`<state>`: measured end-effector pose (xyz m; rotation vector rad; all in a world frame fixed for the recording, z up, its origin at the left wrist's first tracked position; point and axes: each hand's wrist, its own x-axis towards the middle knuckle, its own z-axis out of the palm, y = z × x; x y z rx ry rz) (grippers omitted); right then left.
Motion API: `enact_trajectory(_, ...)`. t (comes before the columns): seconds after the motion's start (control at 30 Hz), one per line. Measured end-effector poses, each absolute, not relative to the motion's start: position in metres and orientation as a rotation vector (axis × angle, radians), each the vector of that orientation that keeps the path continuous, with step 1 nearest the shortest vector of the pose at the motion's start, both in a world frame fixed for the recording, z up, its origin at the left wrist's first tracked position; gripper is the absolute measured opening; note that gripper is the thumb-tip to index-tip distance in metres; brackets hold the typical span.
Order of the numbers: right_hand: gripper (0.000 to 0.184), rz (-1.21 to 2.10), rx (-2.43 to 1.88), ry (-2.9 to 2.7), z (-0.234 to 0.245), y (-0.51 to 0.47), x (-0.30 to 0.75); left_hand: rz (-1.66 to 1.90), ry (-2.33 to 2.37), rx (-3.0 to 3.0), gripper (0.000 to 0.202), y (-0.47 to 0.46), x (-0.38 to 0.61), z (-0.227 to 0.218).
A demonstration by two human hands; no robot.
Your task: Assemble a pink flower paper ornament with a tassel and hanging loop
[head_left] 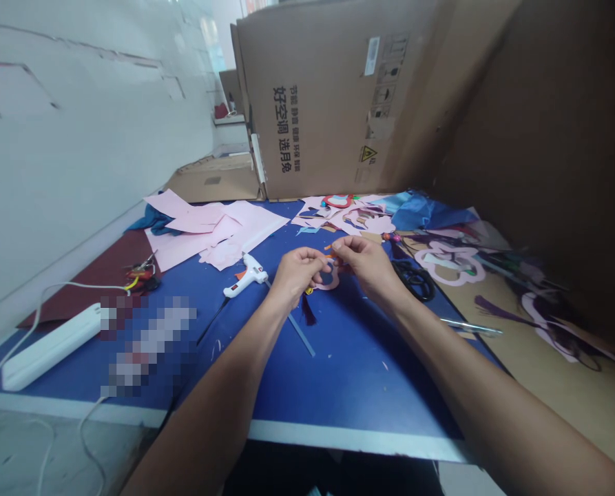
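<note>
Your hands are over the blue table point(338, 386), with lots of open room before its near edge. Your left hand point(297, 272) pinches a pink paper ring point(328, 281). Your right hand point(363, 265) pinches a thin orange strip point(329, 256) above it. A glue gun point(245, 275) lies just left.

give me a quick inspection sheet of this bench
surface: flat blue tabletop, small scraps on it
job's things: curved pink cut-out, thin orange strip
clutter: white hot glue gun, loose pink paper sheets, crumpled blue plastic
grippers: left hand pinches the cut-out, right hand pinches the strip
cables: white power strip, white cord
surroundings: brown cardboard carton, white wall
</note>
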<state>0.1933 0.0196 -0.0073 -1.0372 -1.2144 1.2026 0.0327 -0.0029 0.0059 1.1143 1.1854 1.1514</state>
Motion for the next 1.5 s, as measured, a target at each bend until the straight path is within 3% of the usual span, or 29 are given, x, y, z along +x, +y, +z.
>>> enact_trajectory(0.67, 0.051, 1.32, -0.913, -1.289, -0.0071, 0.0163, 0.1911, 1.238, 1.142, 1.125, 0.003, -0.0012, 0.0304, 0.002)
enact_trajectory(1.5, 0.021, 1.253, -0.981, -1.338, -0.0006, 0.0137, 0.1907, 1.149, 1.113, 1.118, 0.004, 0.0001, 0.0274, 0.0037)
